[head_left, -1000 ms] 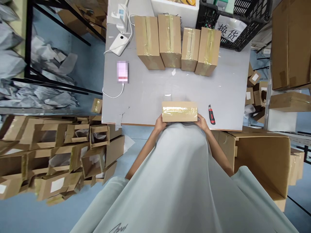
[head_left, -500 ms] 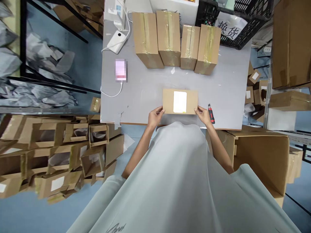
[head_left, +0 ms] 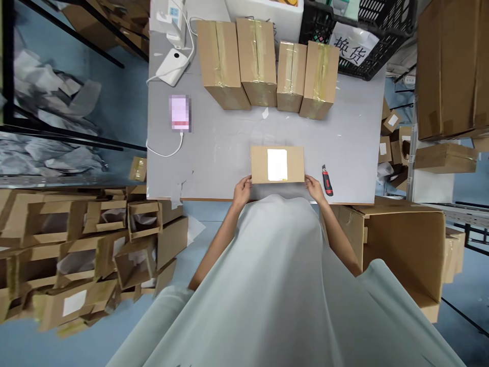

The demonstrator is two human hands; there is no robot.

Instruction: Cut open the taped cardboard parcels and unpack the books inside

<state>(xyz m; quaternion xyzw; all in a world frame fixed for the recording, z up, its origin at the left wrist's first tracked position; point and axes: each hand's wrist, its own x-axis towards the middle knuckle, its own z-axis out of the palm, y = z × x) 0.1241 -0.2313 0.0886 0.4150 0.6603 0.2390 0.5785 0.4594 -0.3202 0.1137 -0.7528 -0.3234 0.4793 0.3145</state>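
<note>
A flat brown box (head_left: 259,164) with a white label (head_left: 277,164) faces me near the front edge of the grey table (head_left: 217,176). My left hand (head_left: 242,190) grips its lower left corner between thumb and fingers. At the lower right corner, my right hand (head_left: 314,188) holds the same box in the same way. A red and black box cutter (head_left: 327,181) lies on the table just right of my right hand.
Four taped boxes (head_left: 256,61) line the table's back, before a white bin and a black crate (head_left: 367,43). A phone (head_left: 180,113) with a cable lies left. Open cartons (head_left: 141,255) are stacked at the lower left; a large open carton (head_left: 405,250) stands right.
The view has shifted, so the table and its contents sit further left. Both hands are now at the box's outer lower corners, with less of their fingers over its face.
</note>
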